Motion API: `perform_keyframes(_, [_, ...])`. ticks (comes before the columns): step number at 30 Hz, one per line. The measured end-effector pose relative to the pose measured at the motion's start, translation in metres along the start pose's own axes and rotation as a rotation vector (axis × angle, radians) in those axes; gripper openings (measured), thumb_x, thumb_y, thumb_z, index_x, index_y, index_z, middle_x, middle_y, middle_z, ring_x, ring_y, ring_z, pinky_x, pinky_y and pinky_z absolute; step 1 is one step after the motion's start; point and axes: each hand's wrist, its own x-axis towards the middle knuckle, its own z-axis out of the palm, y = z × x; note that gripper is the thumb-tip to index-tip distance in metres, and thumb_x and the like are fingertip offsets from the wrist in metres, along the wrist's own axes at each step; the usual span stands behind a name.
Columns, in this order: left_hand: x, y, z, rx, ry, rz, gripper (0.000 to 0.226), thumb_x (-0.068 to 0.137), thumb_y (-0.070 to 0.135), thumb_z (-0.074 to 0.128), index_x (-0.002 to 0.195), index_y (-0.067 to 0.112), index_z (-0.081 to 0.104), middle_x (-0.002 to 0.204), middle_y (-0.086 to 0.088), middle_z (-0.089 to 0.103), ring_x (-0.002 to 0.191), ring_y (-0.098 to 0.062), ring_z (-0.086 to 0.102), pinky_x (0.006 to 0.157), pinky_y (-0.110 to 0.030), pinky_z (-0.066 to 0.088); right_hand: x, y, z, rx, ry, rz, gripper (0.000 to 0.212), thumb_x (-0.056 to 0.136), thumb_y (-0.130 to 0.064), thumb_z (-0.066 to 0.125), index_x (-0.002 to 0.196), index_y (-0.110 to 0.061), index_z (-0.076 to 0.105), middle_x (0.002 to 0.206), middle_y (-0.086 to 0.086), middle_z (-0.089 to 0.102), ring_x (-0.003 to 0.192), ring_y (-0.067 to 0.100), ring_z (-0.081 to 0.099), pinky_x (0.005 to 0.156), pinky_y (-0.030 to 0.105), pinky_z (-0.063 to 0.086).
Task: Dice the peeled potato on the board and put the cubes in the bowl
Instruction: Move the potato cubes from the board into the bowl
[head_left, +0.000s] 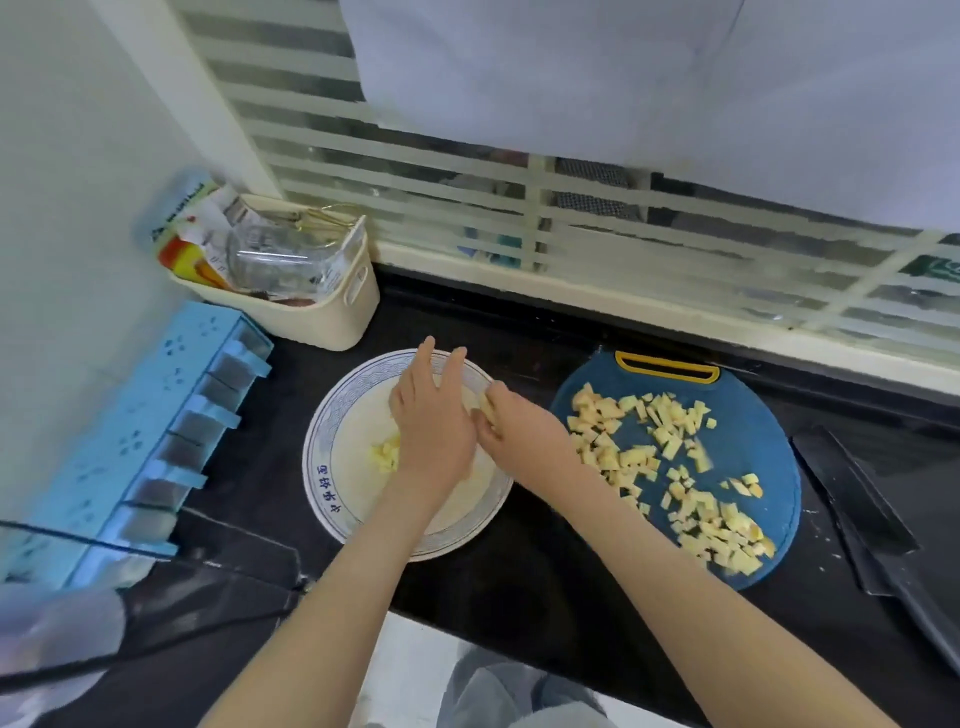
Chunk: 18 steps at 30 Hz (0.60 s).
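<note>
In the head view, the white ceramic bowl with a blue patterned rim stood on the black table. The left hand hovered over the bowl, its grip wide and its fingers straight. The right hand was at the bowl's right rim, its grip curled round a few pale yellow potato cubes. A small heap of cubes lay inside the bowl. Most of the diced potato was spread on the round blue plastic cutting board just right of the bowl. The cubes looked light, firm and damp, so they were probably slippery and apt to cling to skin. Scooping a cupped handful from beneath seemed surer than pinching single pieces.
</note>
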Motion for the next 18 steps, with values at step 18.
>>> perform_keyframes(18, [-0.003, -0.006, 0.006, -0.071, -0.074, 0.006, 0.065, 0.087, -0.002, 0.045, 0.147, 0.017, 0.03, 0.152, -0.009, 0.024, 0.134, -0.027, 0.029, 0.105, -0.038, 0.028, 0.003, 0.0, 0.003, 0.216, 0.038, 0.029, 0.061, 0.095, 0.004, 0.041, 0.152, -0.01, 0.022, 0.143, 0.011, 0.035, 0.124, 0.024, 0.033, 0.104, 0.025, 0.023])
